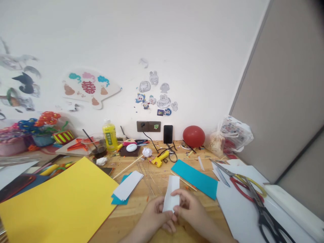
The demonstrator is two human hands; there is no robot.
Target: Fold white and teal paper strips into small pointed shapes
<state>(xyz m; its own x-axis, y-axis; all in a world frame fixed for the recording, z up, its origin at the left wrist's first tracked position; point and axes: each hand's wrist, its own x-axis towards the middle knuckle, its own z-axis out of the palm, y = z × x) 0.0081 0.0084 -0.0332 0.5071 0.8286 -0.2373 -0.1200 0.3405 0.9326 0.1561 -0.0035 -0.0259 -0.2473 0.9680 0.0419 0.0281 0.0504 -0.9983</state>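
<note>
A narrow strip of white paper (pixel 173 189) with a lengthwise crease is held upright between my hands over the wooden table. My left hand (pixel 155 216) grips its lower left edge, thumb in front and fingers curled behind. On the right side, my right hand (pixel 188 206) pinches the same strip, with the index finger lying across its face and the thumb near the bottom. Left of my hands, white paper strips (pixel 128 185) rest on blue-green pieces (pixel 119 199). A blue-green paper strip (pixel 194 178) lies beyond my right hand.
Yellow sheet (pixel 60 202) at left; scissors (pixel 260 202) on white sheets (pixel 227 209) at right. Farther back are a yellow glue gun (pixel 160 159), a phone (pixel 168 134), a red balloon (pixel 193 136), a yellow-labelled bottle (pixel 109 135) and a cup (pixel 99 148) of dark liquid.
</note>
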